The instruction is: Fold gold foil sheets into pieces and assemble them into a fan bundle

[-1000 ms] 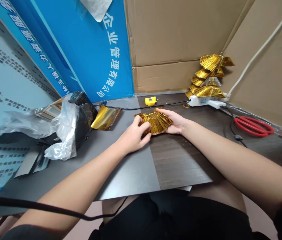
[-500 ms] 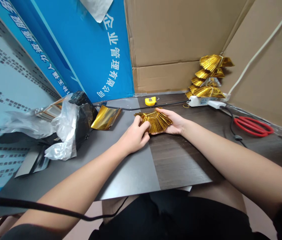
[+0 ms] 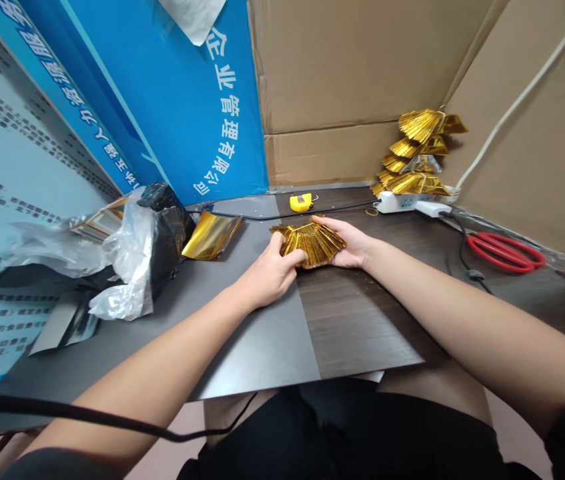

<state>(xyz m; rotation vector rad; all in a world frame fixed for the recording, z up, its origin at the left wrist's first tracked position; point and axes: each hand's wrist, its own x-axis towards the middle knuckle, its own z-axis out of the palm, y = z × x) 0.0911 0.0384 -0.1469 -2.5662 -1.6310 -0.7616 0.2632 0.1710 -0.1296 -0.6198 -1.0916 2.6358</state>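
A bundle of gold foil paper [image 3: 315, 243], pleated into a fan shape with a thin band near its top, is held between my two hands just above the table. My right hand [image 3: 355, 245] supports its right side, thumb over the upper edge and the other fingers mostly hidden beneath. At its left side, my left hand [image 3: 278, 272] grips the pleats with bent fingers. To the left lies a flat stack of gold foil sheets [image 3: 213, 235]. Stacked fanned gold bundles [image 3: 415, 150] stand at the back right.
Behind my hands sits a yellow tape measure [image 3: 301, 203]. A white power strip [image 3: 397, 202] lies under the stacked bundles, with red-handled scissors [image 3: 505, 252] to its right. Crumpled clear plastic [image 3: 129, 260] and a black bag [image 3: 165, 233] fill the left side. Cardboard [image 3: 332, 67] walls the back.
My left index finger has stretched further across the front of the pleats. Both hands keep hold of the gold bundle in nearly the same place.
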